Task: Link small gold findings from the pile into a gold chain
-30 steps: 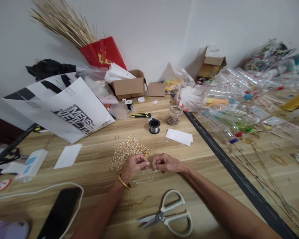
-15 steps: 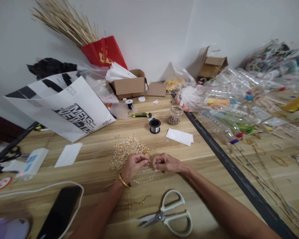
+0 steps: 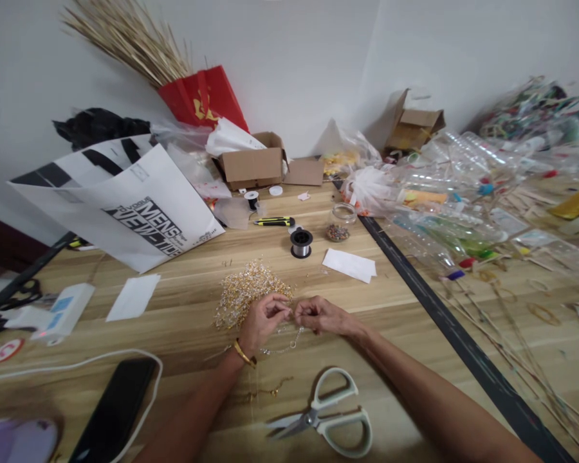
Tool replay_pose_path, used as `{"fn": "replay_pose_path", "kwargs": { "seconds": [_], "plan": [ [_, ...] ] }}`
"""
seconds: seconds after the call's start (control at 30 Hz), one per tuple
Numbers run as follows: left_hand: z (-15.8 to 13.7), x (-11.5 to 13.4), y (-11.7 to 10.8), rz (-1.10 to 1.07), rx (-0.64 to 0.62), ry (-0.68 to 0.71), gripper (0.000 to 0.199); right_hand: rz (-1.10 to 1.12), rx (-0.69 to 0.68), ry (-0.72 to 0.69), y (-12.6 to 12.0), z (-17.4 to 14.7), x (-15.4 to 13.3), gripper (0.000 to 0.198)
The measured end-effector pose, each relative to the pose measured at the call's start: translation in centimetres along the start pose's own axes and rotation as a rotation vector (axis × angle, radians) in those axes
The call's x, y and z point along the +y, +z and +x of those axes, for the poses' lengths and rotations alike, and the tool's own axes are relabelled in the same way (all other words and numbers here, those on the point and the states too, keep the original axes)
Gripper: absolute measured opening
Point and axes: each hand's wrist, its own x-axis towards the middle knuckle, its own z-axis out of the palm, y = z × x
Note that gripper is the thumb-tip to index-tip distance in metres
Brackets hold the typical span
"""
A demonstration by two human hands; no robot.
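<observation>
My left hand (image 3: pixel 266 319) is closed in a pinch beside the heap of gold and clear beads (image 3: pixel 251 283). Facing it, almost touching, my right hand (image 3: pixel 318 315) also pinches with thumb and forefinger. Whatever lies between the fingertips is too small to make out. A thin silver chain (image 3: pixel 280 351) with a small ring runs below both hands, its upper end reaching the right fingers; I cannot tell whether they grip it. Closer to me are a short gold chain (image 3: pixel 275 390) and scissors (image 3: pixel 310 418) with pale handles, blades apart.
Beyond the hands stand a spool of wire (image 3: pixel 300 244), a yellow-black utility knife (image 3: pixel 274 222) and a glass jar of beads (image 3: pixel 338 230). A phone (image 3: pixel 118 408) and white cable lie at left. Plastic bottles (image 3: pixel 429 244) crowd the right, past a black strip (image 3: pixel 415 289).
My left hand has shifted slightly to the right, closer to the right hand. Both hands stay pinched, and the things on the table keep their places.
</observation>
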Motion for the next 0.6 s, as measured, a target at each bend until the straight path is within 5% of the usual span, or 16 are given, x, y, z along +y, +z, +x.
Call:
{"fn": "replay_pose_path", "kwargs": {
  "seconds": [0.6],
  "plan": [
    [-0.39, -0.07, 0.42, 0.268, 0.086, 0.188, 0.021, -0.011, 0.013, 0.000, 0.03, 0.17, 0.50, 0.015]
  ]
}}
